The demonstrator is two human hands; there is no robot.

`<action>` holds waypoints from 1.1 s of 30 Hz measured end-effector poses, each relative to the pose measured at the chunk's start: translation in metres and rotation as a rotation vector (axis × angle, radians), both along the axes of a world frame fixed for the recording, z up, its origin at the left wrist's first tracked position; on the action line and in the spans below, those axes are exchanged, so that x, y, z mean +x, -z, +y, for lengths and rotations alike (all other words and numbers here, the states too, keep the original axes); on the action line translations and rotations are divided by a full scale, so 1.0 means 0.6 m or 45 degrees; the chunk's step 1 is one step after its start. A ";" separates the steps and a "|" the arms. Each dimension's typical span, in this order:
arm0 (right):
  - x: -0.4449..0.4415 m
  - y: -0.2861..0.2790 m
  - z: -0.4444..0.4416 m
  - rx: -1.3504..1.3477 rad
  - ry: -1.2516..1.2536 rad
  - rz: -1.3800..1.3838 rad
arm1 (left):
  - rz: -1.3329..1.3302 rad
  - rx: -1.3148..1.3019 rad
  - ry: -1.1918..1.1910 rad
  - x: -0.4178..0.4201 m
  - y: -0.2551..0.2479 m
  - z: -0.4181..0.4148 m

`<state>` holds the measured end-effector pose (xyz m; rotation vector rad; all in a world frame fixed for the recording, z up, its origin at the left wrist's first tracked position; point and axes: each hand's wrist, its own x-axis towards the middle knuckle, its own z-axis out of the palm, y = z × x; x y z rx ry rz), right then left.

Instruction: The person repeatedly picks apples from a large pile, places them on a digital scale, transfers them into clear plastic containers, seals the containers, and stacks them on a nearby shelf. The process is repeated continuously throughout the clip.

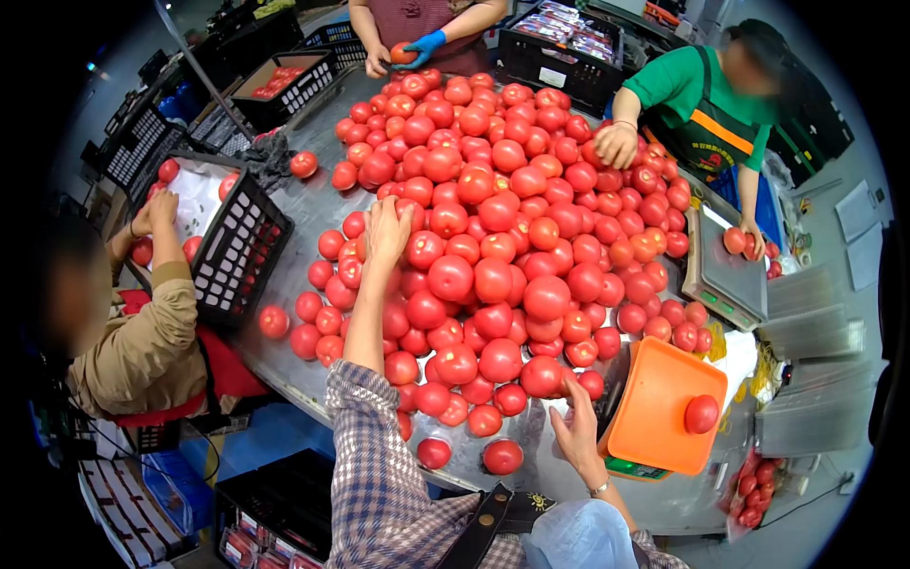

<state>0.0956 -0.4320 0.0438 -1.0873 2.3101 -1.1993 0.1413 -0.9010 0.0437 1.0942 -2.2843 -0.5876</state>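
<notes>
A broad heap of red tomatoes [490, 213] covers much of the metal table [313, 192] before me. At the heap's left side my left hand [387, 231] reaches down among tomatoes; its fingertips are partly hidden, so a grip cannot be made out. My right hand [579, 430] is at the near edge, fingers beside a large tomato [542, 377], thumb held apart with nothing visible between. To its right stands a scale with an orange tray [661, 405], which carries a single tomato [702, 414].
A co-worker's hands [162, 211] are in a black crate [238, 249] at left. Across the table, a gloved person holds a tomato [403, 53]. At right another person's hand [750, 235] is at a second scale [732, 270]. Clear plastic containers [814, 398] are stacked nearby.
</notes>
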 end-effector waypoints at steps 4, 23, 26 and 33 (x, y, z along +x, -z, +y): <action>0.031 0.002 0.036 0.000 0.007 -0.033 | -0.038 0.121 0.056 -0.002 0.004 -0.013; 0.052 0.024 0.058 -0.080 0.055 -0.113 | -0.425 -0.054 0.290 -0.094 -0.061 0.022; 0.052 0.027 0.060 -0.085 0.031 -0.091 | -0.617 -0.145 0.308 -0.121 -0.031 0.030; 0.050 0.028 0.070 -0.116 0.081 -0.103 | -0.463 -0.217 0.385 -0.107 -0.025 0.038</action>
